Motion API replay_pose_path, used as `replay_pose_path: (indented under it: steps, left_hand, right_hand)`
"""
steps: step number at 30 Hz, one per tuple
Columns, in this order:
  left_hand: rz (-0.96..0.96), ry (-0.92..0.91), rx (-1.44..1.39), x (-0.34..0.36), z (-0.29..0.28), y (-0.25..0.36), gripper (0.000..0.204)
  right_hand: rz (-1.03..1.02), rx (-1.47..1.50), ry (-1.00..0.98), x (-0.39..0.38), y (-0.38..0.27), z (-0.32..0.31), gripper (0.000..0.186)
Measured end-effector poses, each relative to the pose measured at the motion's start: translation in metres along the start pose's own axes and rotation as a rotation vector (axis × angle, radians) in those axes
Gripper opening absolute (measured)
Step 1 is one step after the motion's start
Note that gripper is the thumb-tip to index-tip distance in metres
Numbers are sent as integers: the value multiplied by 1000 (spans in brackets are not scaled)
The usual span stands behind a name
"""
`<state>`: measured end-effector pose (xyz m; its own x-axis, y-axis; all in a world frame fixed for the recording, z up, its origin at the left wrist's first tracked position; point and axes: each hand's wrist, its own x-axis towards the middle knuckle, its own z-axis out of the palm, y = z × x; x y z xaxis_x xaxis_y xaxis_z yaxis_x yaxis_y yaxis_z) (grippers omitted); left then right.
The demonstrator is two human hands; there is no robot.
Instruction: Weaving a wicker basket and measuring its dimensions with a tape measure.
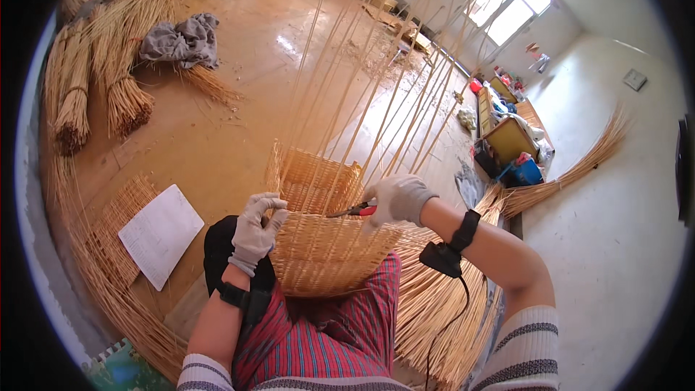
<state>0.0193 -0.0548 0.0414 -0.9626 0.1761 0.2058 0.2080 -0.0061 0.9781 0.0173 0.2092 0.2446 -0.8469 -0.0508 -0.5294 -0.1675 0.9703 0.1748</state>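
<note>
A woven wicker basket [326, 253] rests on my lap against the striped red cloth over my legs. Tall uncut willow rods [405, 116] rise from its far side. My left hand [257, 228], in a pale work glove, pinches the basket's rim at the near left corner. Also gloved, my right hand [399, 201] is closed around red-handled pliers [365, 208]. Their dark jaws point left, at the near rim among the stakes. Whether the jaws are on a rod is too small to tell.
Loose willow rods [441, 311] lie beside me on the right. Tied rod bundles [123, 94] and a grey cloth [181, 40] lie at the far left. A white sheet [161, 235] rests on a woven panel [119, 228] to my left. A blue bin [525, 171] stands by the right wall.
</note>
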Motion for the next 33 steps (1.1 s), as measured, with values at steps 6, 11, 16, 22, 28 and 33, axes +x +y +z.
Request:
replay_pose_path:
  steps: [6, 11, 16, 22, 28, 33]
  left_hand:
    - [1, 24, 2, -1, 1, 0, 13]
    - [165, 30, 160, 1, 2, -2, 13]
    - [178, 51, 257, -2, 7, 9, 17]
    - [451, 224, 483, -16, 35, 31, 20]
    - [403, 107, 650, -28, 53, 34, 29]
    - [328, 41, 736, -30, 56, 28, 38]
  right_hand:
    - [12, -79, -110, 6, -1, -11, 64]
    - [0, -193, 71, -11, -22, -6, 42]
    - [-21, -353, 50, -33, -18, -20, 44]
    - [41, -155, 34, -48, -1, -29, 60]
    - [1, -232, 179, -31, -12, -6, 61]
    - [25, -173, 54, -3, -11, 0, 56]
